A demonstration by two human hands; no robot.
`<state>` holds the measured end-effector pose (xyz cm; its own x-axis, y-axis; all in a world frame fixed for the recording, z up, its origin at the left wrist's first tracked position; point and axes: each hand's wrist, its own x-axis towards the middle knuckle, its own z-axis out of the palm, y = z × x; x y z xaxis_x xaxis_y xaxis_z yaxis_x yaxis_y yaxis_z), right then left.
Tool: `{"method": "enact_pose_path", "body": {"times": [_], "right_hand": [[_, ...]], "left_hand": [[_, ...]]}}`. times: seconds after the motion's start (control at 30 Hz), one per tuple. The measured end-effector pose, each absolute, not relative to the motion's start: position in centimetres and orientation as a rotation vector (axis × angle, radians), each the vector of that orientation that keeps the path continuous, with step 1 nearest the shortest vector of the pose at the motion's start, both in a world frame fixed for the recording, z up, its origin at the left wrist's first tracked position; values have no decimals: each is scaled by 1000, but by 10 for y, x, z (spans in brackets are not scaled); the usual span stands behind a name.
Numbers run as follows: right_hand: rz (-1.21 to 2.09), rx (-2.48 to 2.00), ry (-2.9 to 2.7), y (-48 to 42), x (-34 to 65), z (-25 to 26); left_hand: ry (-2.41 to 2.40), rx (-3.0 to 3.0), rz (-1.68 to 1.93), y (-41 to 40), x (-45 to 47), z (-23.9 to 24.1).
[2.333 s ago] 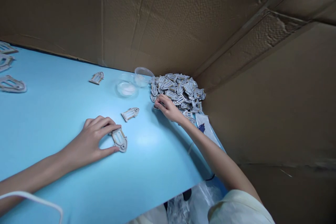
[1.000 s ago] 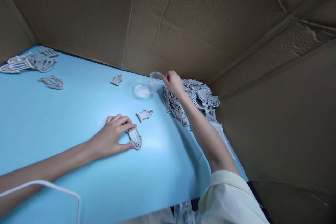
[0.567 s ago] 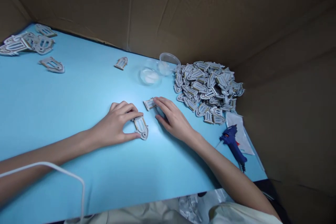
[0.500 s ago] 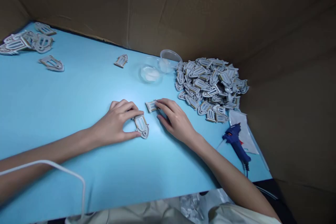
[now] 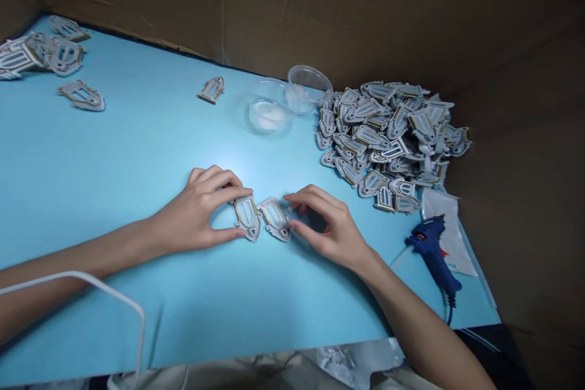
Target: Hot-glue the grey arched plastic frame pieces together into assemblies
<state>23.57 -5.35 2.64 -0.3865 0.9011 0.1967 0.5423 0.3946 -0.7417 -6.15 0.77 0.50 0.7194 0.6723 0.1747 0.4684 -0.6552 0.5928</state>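
Note:
My left hand (image 5: 205, 207) grips a small grey arched window-shaped piece (image 5: 247, 214) by its ends, the forefinger on the flat end and the thumb near the pointed end. A second piece (image 5: 274, 218) of the same kind, with pale panes and gold-brown side edges, lies tilted right beside it, their near edges almost touching. Over the right side of this second piece is my right hand (image 5: 331, 222), its thumb tip at the piece's edge and its forefinger apart from the thumb near the flat end. The other fingers of that hand curl underneath, partly hidden.
A large heap of similar pieces (image 5: 384, 134) stands at the back right, beside two clear plastic cups (image 5: 309, 76). A blue glue gun (image 5: 432, 250) lies at the right edge. One loose piece (image 5: 212, 90) and a smaller pile (image 5: 64, 56) are farther back. A white cable (image 5: 109, 292) crosses at lower left.
My right hand has brought the second piece nearer, turned it, and laid it beside the first; its fingers have loosened from it. My left hand keeps its hold. The view has shifted slightly.

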Motion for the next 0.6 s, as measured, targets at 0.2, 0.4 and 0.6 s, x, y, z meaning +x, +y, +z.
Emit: {"method": "enact_pose_path", "body": {"times": [0.2, 0.4, 0.6], "right_hand": [[759, -1222, -2175, -51, 237, 24], [786, -1150, -2240, -52, 239, 23], [747, -1123, -2303, -52, 236, 20]], "left_hand": [[832, 2422, 546, 7, -63, 9], [777, 2532, 631, 2, -63, 13], [702, 2626, 581, 4, -63, 14]]}}
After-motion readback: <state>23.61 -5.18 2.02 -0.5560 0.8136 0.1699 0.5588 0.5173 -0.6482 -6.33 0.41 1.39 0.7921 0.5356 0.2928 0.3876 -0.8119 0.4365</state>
